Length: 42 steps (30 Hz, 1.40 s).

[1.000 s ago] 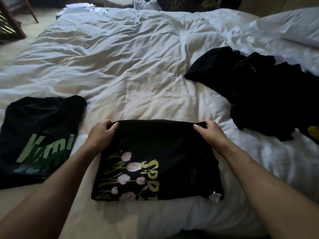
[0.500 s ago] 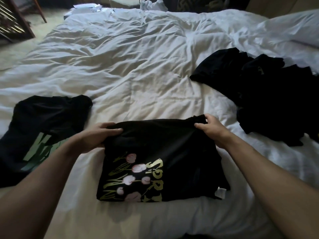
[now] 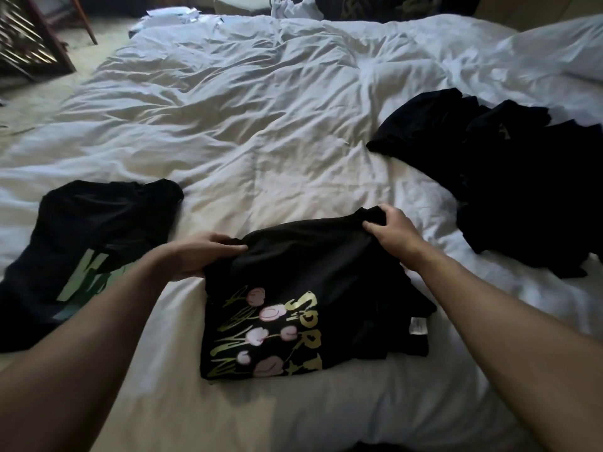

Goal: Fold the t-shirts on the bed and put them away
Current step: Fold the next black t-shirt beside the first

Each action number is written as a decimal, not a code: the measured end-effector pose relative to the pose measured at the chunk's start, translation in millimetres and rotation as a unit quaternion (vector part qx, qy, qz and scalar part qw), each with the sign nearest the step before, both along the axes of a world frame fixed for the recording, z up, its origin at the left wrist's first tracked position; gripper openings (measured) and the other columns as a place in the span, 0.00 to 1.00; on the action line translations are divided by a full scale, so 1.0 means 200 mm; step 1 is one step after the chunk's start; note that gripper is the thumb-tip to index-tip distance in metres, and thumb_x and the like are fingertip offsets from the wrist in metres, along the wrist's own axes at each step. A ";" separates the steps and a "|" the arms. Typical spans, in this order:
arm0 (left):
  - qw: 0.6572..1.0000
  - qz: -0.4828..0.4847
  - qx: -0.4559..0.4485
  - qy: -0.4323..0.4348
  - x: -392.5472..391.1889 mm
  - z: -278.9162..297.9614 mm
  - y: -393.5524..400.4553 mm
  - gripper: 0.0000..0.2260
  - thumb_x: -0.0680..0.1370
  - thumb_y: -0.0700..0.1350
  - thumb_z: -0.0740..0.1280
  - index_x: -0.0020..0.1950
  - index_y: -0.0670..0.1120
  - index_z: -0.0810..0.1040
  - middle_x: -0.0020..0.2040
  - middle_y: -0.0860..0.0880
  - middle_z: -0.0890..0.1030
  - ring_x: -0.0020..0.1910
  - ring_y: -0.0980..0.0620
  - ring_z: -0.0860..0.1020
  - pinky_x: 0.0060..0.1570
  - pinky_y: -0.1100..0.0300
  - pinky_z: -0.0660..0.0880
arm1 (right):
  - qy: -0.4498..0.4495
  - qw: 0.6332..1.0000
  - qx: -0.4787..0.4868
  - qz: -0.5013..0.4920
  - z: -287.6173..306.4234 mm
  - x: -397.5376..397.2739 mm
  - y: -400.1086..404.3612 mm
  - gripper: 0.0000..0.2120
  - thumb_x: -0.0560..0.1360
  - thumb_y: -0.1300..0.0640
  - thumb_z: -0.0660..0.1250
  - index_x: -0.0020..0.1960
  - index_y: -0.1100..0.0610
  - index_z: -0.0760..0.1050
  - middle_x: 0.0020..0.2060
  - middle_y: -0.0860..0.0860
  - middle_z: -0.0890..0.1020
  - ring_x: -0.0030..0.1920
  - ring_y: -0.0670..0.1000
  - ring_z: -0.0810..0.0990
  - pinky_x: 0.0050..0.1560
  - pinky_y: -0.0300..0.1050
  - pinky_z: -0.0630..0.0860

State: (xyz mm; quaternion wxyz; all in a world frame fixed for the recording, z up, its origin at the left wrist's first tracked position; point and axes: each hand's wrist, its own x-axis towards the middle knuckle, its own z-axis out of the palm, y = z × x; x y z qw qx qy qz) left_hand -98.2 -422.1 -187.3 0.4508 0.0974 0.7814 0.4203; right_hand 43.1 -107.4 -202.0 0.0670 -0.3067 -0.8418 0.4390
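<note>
- Head view looks down on a bed with a rumpled white duvet [image 3: 261, 132]; a folded black cotton t-shirt printed with pink tulips and yellow-green lettering [image 3: 293, 308] lies on it at the near edge, between the two forearms.
- Left hand [image 3: 199, 256] grips the shirt's far left corner, fingers curled over the top of the cloth; right hand [image 3: 390, 230] pinches the far right corner, which is bunched and raised off the duvet.
- Judging by this grasp, folding of this shirt looks finished and the step in hand is lifting it to stack or carry.
- A black t-shirt with a pale green graphic [image 3: 88, 249] lies folded on the duvet to the left, near the left forearm and apart from the held shirt; it seems the likely place to set this one.
- A loose heap of black garments [image 3: 509, 177] sits to the right, apparently not yet folded.
- Next move calls for raising both corners evenly so the layers stay together, since the near edge with its white label [image 3: 418, 326] already looks uneven.
</note>
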 end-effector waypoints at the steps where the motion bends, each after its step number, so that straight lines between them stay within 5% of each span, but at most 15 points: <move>1: 0.999 -0.014 0.015 -0.032 0.00 0.02 -0.01 0.11 0.80 0.45 0.67 0.59 0.40 0.80 0.40 0.47 0.83 0.32 0.57 0.80 0.28 0.66 0.75 | 0.032 0.999 -0.030 0.004 0.02 0.02 0.01 0.05 0.77 0.58 0.69 0.53 0.55 0.77 0.48 0.52 0.83 0.52 0.53 0.81 0.57 0.48 0.77; 5: 0.998 -0.022 0.042 -0.038 -0.02 0.12 -0.05 0.11 0.79 0.36 0.65 0.59 0.34 0.80 0.54 0.37 0.82 0.41 0.52 0.83 0.40 0.64 0.80 | 0.118 0.983 -0.141 0.029 0.18 0.05 -0.01 0.05 0.77 0.64 0.68 0.50 0.55 0.76 0.44 0.50 0.82 0.45 0.48 0.82 0.47 0.38 0.79; 12: 0.997 -0.036 0.016 0.066 0.01 0.32 -0.13 0.12 0.76 0.33 0.69 0.58 0.34 0.80 0.55 0.35 0.83 0.56 0.40 0.81 0.48 0.60 0.81 | 0.171 0.962 -0.208 0.053 0.42 0.09 -0.02 0.08 0.76 0.67 0.68 0.53 0.58 0.77 0.43 0.52 0.83 0.41 0.47 0.84 0.42 0.38 0.79; 16: 0.986 -0.096 -0.035 0.135 0.13 0.31 -0.15 0.20 0.62 0.44 0.73 0.52 0.39 0.83 0.52 0.35 0.83 0.50 0.41 0.82 0.53 0.51 0.76 | 0.098 0.977 -0.169 0.091 0.39 0.21 -0.04 0.08 0.75 0.69 0.68 0.50 0.58 0.75 0.40 0.55 0.81 0.34 0.45 0.82 0.35 0.36 0.76; 24: 0.938 -0.148 -0.045 0.310 0.33 0.24 -0.10 0.13 0.64 0.46 0.69 0.48 0.45 0.78 0.44 0.45 0.81 0.44 0.44 0.80 0.46 0.44 0.78 | 0.030 0.981 -0.059 0.181 0.30 0.37 -0.04 0.12 0.74 0.71 0.68 0.43 0.57 0.70 0.30 0.52 0.72 0.26 0.45 0.72 0.27 0.42 0.69; 28: 0.933 -0.079 -0.044 0.348 0.36 0.24 -0.07 0.14 0.74 0.36 0.68 0.60 0.41 0.74 0.54 0.42 0.78 0.53 0.42 0.77 0.53 0.48 0.76 | 0.057 0.978 -0.009 0.198 0.36 0.35 -0.06 0.14 0.74 0.68 0.70 0.52 0.51 0.77 0.36 0.47 0.81 0.36 0.44 0.80 0.36 0.42 0.77; 32: 0.947 -0.039 0.025 0.318 0.40 0.28 -0.12 0.14 0.70 0.44 0.65 0.53 0.56 0.76 0.47 0.50 0.81 0.47 0.50 0.79 0.45 0.56 0.76 | 0.111 0.977 -0.009 0.180 0.48 0.34 -0.12 0.10 0.74 0.66 0.71 0.45 0.51 0.81 0.35 0.44 0.83 0.39 0.43 0.82 0.43 0.38 0.76; 36: 0.958 0.013 0.084 0.275 0.47 0.35 -0.23 0.05 0.71 0.50 0.69 0.47 0.55 0.81 0.43 0.52 0.84 0.42 0.54 0.82 0.42 0.61 0.75 | 0.151 0.975 0.006 0.162 0.60 0.31 -0.20 0.05 0.73 0.65 0.73 0.44 0.57 0.80 0.34 0.47 0.80 0.37 0.44 0.79 0.44 0.43 0.74; 39: 0.961 0.040 0.109 0.251 0.51 0.36 -0.38 0.24 0.65 0.66 0.70 0.53 0.52 0.83 0.47 0.50 0.86 0.47 0.52 0.84 0.47 0.57 0.78 | 0.174 0.969 0.015 0.175 0.68 0.22 -0.32 0.05 0.72 0.63 0.74 0.45 0.58 0.79 0.37 0.52 0.81 0.40 0.48 0.81 0.48 0.50 0.77; 42: 0.950 0.094 0.129 0.268 0.55 0.36 -0.50 0.30 0.65 0.75 0.66 0.52 0.53 0.83 0.49 0.50 0.86 0.49 0.50 0.84 0.49 0.56 0.77 | 0.192 0.962 0.022 0.191 0.71 0.12 -0.45 0.07 0.73 0.60 0.74 0.48 0.59 0.78 0.39 0.53 0.82 0.39 0.42 0.81 0.44 0.41 0.77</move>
